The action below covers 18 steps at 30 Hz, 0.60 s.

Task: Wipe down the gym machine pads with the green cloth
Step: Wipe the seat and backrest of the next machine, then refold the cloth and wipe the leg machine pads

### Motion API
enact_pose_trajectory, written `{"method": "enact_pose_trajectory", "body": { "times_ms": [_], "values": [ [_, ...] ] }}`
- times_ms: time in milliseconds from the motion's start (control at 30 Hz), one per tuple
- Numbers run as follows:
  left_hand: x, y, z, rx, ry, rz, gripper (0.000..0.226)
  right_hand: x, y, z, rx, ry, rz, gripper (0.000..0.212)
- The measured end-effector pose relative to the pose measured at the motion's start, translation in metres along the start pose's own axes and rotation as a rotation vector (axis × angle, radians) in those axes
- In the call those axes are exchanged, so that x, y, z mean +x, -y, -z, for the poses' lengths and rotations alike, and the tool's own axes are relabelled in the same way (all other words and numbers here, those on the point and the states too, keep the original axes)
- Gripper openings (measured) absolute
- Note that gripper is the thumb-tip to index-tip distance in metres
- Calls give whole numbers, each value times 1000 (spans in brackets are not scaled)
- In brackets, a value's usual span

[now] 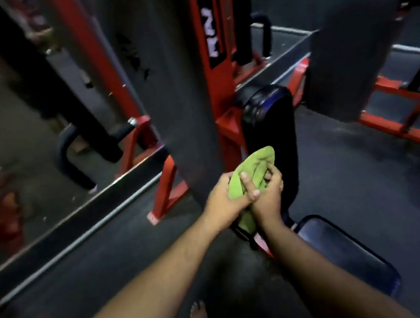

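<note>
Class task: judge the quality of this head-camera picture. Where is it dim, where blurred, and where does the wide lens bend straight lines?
Head view: dim overall, the back pad nearly black with a faint sheen on top; upper left corner is smeared by blur; the mirror frame and red frame lean and bow from the wide lens; the green cloth and both hands are clearest.

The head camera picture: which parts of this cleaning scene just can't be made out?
- Whether the green cloth touches the upright black pad: both hands, left and right, cover the contact.
- The cloth's lower end: hidden between the wrists.
- White lettering on the red frame: blurred, unreadable.
- The blue seat pad: partly covered by the right forearm.
- Dirt on the pads: too dark to tell.
</note>
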<state>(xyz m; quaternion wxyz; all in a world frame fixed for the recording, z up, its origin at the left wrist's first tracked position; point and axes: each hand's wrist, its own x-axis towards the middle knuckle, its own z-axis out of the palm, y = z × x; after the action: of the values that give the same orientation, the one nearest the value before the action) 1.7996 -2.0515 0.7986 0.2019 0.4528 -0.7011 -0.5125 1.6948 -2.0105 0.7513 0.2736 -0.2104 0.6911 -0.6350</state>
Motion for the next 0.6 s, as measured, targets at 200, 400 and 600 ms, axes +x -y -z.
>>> {"method": "enact_pose_trajectory", "body": {
  "times_ms": [200, 400, 600],
  "values": [
    [-80, 29, 33, -131, -178, 112, 27, -6, -85, -1, -160, 498, -101, 54],
    [-181, 57, 86, -180, -237, 257, 24, -85, -31, -19, -249, 956, 38, 82],
    [-303, 102, 136, -331, -516, 336, 38, -178, -15, -71, -191, 1213, -5, 46]
  ]
}}
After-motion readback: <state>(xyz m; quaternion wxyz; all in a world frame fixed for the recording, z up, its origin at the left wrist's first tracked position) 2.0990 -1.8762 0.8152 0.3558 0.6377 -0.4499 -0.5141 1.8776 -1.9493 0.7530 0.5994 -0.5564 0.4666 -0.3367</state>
